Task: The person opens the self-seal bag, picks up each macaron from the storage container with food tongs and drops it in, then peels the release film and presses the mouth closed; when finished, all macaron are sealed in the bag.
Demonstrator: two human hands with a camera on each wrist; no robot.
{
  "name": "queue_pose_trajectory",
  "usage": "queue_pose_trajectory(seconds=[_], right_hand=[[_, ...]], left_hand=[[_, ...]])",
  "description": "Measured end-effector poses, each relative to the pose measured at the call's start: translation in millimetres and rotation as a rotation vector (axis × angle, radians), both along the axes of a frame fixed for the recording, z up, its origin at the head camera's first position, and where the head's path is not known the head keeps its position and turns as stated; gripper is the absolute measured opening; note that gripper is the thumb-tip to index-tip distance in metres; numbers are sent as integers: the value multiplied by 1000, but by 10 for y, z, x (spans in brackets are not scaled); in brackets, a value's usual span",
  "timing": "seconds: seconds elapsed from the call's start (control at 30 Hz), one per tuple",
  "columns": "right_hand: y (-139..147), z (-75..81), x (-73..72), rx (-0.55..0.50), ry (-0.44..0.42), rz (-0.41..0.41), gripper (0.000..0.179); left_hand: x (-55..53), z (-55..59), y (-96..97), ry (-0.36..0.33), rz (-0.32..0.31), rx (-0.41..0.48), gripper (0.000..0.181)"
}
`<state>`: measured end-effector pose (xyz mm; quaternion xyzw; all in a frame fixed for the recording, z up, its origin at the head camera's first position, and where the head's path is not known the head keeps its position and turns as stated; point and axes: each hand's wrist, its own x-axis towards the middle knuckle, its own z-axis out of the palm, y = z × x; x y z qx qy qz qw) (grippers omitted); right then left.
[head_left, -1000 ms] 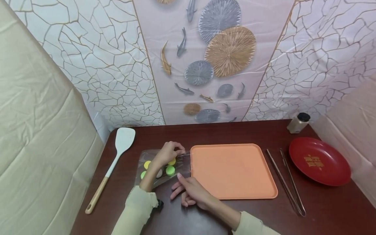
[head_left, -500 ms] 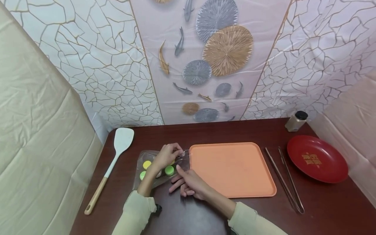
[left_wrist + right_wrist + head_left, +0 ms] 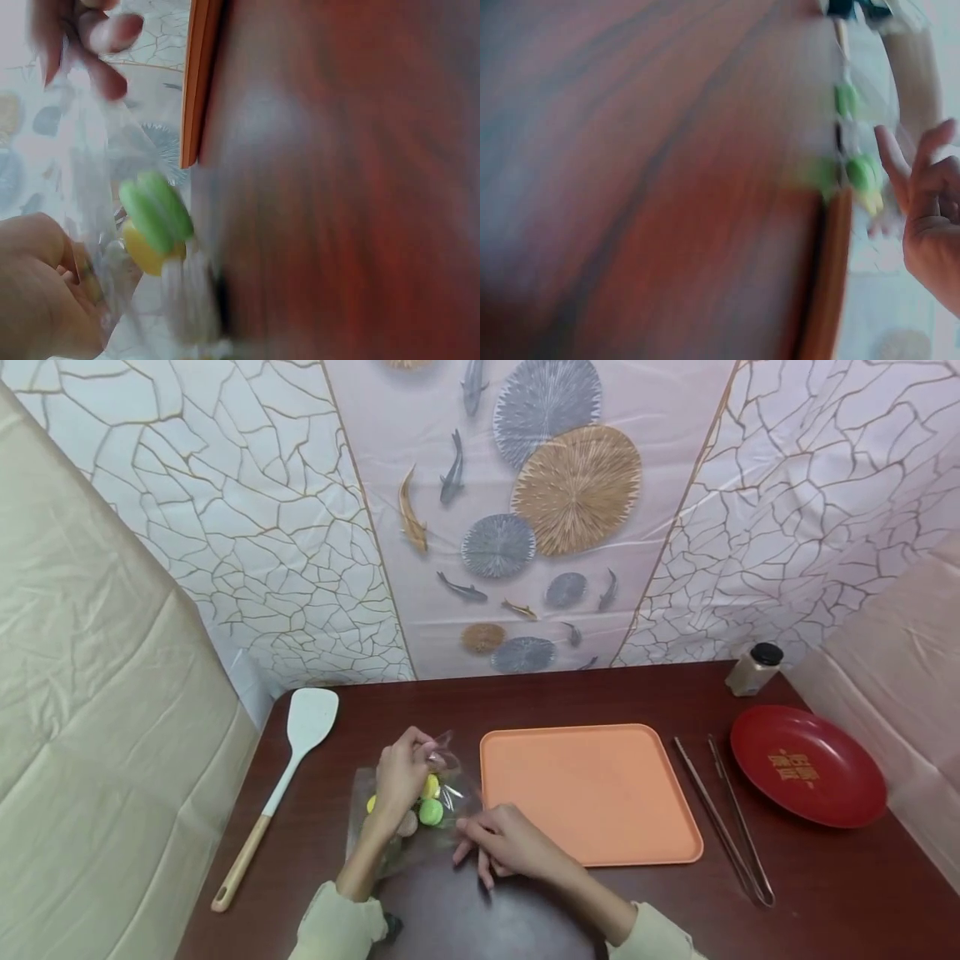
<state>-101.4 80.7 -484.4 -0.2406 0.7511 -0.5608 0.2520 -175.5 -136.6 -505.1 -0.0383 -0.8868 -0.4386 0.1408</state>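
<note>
A clear plastic bag (image 3: 450, 843) with several macarons in it lies left of an orange tray (image 3: 592, 793). My left hand (image 3: 401, 777) pinches the bag's upper edge, its forearm covering part of the bag. At the bag's right edge, my right hand (image 3: 517, 843) pinches the film between thumb and index finger, the other fingers pointing down. A green macaron (image 3: 431, 812), a yellow macaron (image 3: 431, 787) and a greyish macaron (image 3: 407, 823) show through the plastic. In the left wrist view, the film stretches between both hands, and a green macaron (image 3: 157, 210) is blurred.
A white spatula (image 3: 311, 718) with a wooden handle lies at the left. Metal tongs (image 3: 738, 835) lie right of the tray. Beyond them are a red plate (image 3: 832, 777) and a black-lidded jar (image 3: 753, 670). Patterned cloth (image 3: 547, 527) hangs behind the table.
My left hand has drawn the bag's upper edge left and up, away from the tray. The right hand has moved slightly right, its thumb and index finger closing on the bag's edge.
</note>
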Motion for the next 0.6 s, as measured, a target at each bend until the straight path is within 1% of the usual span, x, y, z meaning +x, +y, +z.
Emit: queue_pose_trajectory(seconds=[0.03,0.07,0.1,0.13,0.2,0.27,0.3,0.37,0.43,0.5,0.57,0.6], right_hand=[[53,21,16,13,48,3,43],[108,44,32,25,93,4,41],[164,68,47,23,125,5,39],[219,95,65,19,150,-1,37],[330,148,100,6,211,-4,31],[429,193,128,-21,291,8,26],[474,216,139,-37,345,17,23],[557,262,161,-59,467,35,20],[637,313,187,-73,556,51,20],[726,367,218,-75,604,69,20],[831,421,253,-72,608,92,19],[887,446,269,-73,609,108,19]], left_hand=[[54,16,-14,14,17,7,8],[60,-79,-76,47,8,38,11],[110,-65,-91,47,11,60,10],[199,43,-82,24,8,95,10],[303,73,-104,12,-7,155,9],[408,110,-114,-23,-38,235,9],[506,238,-66,-66,-27,250,7],[619,275,-54,-88,-35,300,7],[737,309,-33,-105,-48,361,6],[867,347,-9,-103,-59,407,5],[1001,394,21,-92,-87,461,5],[1072,418,35,-86,-112,489,6]])
